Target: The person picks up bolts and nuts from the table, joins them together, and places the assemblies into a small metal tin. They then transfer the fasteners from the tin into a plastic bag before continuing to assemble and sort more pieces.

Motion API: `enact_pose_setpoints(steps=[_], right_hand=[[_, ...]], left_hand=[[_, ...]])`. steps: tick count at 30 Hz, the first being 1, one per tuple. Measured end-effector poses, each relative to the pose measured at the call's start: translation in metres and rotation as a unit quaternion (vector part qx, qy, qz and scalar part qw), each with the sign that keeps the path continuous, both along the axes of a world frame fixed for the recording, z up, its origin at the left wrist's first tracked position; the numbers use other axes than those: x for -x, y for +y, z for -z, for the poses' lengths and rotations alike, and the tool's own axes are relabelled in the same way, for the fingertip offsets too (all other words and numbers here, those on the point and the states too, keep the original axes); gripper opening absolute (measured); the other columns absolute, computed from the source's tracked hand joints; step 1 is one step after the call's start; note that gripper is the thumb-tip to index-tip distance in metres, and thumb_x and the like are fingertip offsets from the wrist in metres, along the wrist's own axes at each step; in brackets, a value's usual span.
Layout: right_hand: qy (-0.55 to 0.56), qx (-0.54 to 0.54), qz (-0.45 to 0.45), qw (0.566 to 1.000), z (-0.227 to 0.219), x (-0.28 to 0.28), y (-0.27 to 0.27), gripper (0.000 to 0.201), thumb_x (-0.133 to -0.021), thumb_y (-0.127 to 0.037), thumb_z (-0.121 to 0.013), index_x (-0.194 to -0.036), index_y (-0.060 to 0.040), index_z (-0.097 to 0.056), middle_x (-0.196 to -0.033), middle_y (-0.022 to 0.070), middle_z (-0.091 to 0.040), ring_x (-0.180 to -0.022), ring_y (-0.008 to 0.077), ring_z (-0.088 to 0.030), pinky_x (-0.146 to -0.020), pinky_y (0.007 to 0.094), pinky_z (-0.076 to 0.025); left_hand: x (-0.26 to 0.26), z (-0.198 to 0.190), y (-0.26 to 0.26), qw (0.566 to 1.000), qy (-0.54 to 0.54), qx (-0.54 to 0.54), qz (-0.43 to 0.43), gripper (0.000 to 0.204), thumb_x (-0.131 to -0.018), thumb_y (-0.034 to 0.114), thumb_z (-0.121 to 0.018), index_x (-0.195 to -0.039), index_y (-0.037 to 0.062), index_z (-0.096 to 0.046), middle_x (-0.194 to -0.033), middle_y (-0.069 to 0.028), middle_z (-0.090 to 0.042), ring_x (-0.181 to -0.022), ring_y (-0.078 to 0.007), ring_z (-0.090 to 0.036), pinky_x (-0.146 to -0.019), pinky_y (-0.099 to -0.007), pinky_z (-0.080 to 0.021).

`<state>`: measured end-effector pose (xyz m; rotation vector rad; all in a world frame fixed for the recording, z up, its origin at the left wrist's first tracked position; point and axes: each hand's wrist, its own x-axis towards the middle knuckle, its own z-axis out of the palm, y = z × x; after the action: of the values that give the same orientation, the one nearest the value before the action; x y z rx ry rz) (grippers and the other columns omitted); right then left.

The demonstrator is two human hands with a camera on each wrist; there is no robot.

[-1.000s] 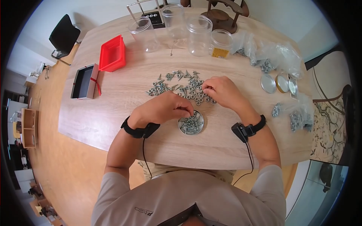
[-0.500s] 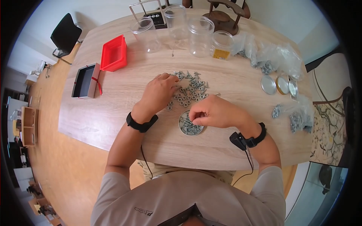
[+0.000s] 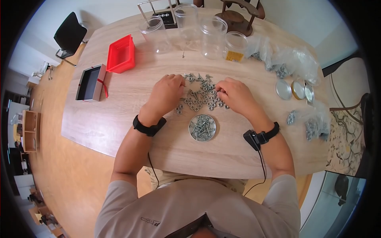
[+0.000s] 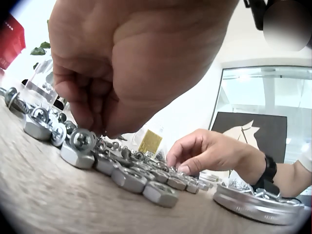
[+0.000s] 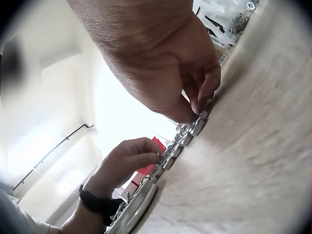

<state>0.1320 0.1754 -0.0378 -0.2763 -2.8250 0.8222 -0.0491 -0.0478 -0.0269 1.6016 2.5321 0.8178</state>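
A loose pile of screws [image 3: 207, 85] and hex nuts [image 3: 193, 104] lies mid-table. My left hand [image 3: 166, 93] is at its left edge, fingers curled; in the left wrist view the thumb and fingertips come together low among the screws, pinching a screw [image 4: 83, 140] by its washer head. My right hand [image 3: 237, 95] is over the pile's right side, thumb and fingers bent down to the nuts [image 5: 197, 127]; I cannot tell whether they grip a piece. Nearer my body, between the forearms, a round metal lid [image 3: 202, 139] holds several screws [image 3: 202, 126].
Clear plastic jars [image 3: 213, 37] stand at the back, beside a red basket [image 3: 121, 54] and an open grey box [image 3: 91, 82] to the left. On the right are bags of hardware [image 3: 295, 65], round lids [image 3: 283, 90] and another small bag of fasteners [image 3: 313, 126].
My left hand went from above the metal lid to the pile's left side. My right hand went from the pile to the lid and then back to the pile's right side.
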Motion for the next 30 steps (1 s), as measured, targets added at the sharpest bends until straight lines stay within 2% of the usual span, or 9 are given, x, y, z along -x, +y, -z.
enact_pose_setpoints(steps=[4,10,13,18,22,23,26,29,30], right_hand=[[0.005,-0.004,0.001,1.000,0.002,0.001,0.002,0.012,-0.092,-0.013,-0.073,-0.100,-0.0052,-0.074,-0.094,0.0127,-0.073,-0.088,0.0323,-0.072,-0.079,0.0438,-0.056],[0.009,0.039,-0.001,0.999,0.004,0.002,0.007,0.015,-0.090,-0.012,-0.075,-0.101,-0.0023,-0.073,-0.086,0.0130,-0.073,-0.077,0.0279,-0.071,-0.072,0.0395,-0.056],[-0.015,0.062,0.012,0.998,0.001,0.004,0.008,0.016,-0.088,-0.013,-0.072,-0.102,-0.0054,-0.073,-0.087,0.0115,-0.074,-0.081,0.0305,-0.072,-0.074,0.0432,-0.056],[-0.043,0.070,0.026,0.996,-0.002,0.003,0.006,0.024,-0.086,-0.016,-0.073,-0.108,-0.0062,-0.073,-0.087,0.0104,-0.075,-0.083,0.0311,-0.073,-0.076,0.0448,-0.057],[-0.043,0.074,0.027,0.996,-0.002,0.003,0.007,0.027,-0.086,-0.016,-0.073,-0.111,-0.0053,-0.073,-0.087,0.0104,-0.076,-0.084,0.0307,-0.074,-0.076,0.0444,-0.057],[-0.042,0.074,0.028,0.996,-0.002,0.003,0.007,0.027,-0.086,-0.016,-0.074,-0.111,-0.0051,-0.073,-0.087,0.0104,-0.076,-0.084,0.0306,-0.074,-0.076,0.0443,-0.057],[-0.012,0.086,0.021,0.996,0.004,0.003,0.008,0.028,-0.086,-0.009,-0.076,-0.112,0.0004,-0.072,-0.076,0.0066,-0.070,-0.068,0.0174,-0.065,-0.065,0.0346,-0.052],[-0.046,0.129,0.025,0.990,0.000,0.004,0.010,0.025,-0.086,-0.012,-0.073,-0.109,-0.0034,-0.074,-0.084,0.0091,-0.075,-0.078,0.0250,-0.072,-0.072,0.0393,-0.056],[-0.052,0.165,0.020,0.985,-0.004,0.003,0.009,0.023,-0.087,-0.011,-0.073,-0.108,-0.0030,-0.074,-0.084,0.0084,-0.075,-0.077,0.0226,-0.071,-0.071,0.0378,-0.056]], left_hand=[[0.005,-0.012,-0.004,0.993,-0.117,-0.010,-0.013,0.016,-0.097,0.008,-0.065,-0.109,0.0018,-0.073,-0.100,-0.0186,-0.076,-0.095,-0.0347,-0.071,-0.087,-0.0403,-0.057],[0.017,-0.021,-0.007,0.924,-0.383,-0.002,0.012,0.028,-0.104,0.010,-0.066,-0.128,-0.0034,-0.072,-0.099,-0.0029,-0.072,-0.093,-0.0099,-0.061,-0.085,-0.0289,-0.052],[0.016,-0.026,-0.008,0.906,-0.421,0.002,0.033,0.023,-0.106,0.010,-0.064,-0.123,-0.0034,-0.073,-0.102,-0.0017,-0.072,-0.095,-0.0091,-0.062,-0.088,-0.0271,-0.052],[0.004,-0.033,-0.011,0.852,-0.499,0.044,0.154,0.018,-0.103,0.009,-0.071,-0.117,-0.0015,-0.075,-0.102,-0.0020,-0.075,-0.096,-0.0086,-0.065,-0.089,-0.0273,-0.053],[-0.010,-0.037,-0.010,0.845,-0.462,0.090,0.254,0.017,-0.102,0.009,-0.072,-0.116,0.0002,-0.075,-0.101,-0.0018,-0.076,-0.096,-0.0091,-0.066,-0.089,-0.0276,-0.054],[-0.013,-0.038,-0.009,0.868,-0.428,0.091,0.235,0.017,-0.101,0.010,-0.073,-0.114,0.0004,-0.075,-0.099,-0.0030,-0.076,-0.094,-0.0103,-0.067,-0.088,-0.0285,-0.054],[-0.015,-0.040,-0.007,0.924,-0.336,0.085,0.160,0.016,-0.100,0.011,-0.073,-0.111,0.0005,-0.076,-0.094,-0.0051,-0.076,-0.089,-0.0123,-0.066,-0.083,-0.0302,-0.054],[-0.003,-0.036,-0.007,0.960,-0.266,0.050,0.066,0.015,-0.100,0.009,-0.073,-0.112,-0.0006,-0.075,-0.089,-0.0056,-0.073,-0.083,-0.0119,-0.063,-0.077,-0.0304,-0.052],[0.001,-0.032,-0.008,0.969,-0.240,0.033,0.046,0.015,-0.100,0.009,-0.072,-0.111,-0.0008,-0.075,-0.088,-0.0067,-0.073,-0.081,-0.0126,-0.063,-0.075,-0.0309,-0.052]])
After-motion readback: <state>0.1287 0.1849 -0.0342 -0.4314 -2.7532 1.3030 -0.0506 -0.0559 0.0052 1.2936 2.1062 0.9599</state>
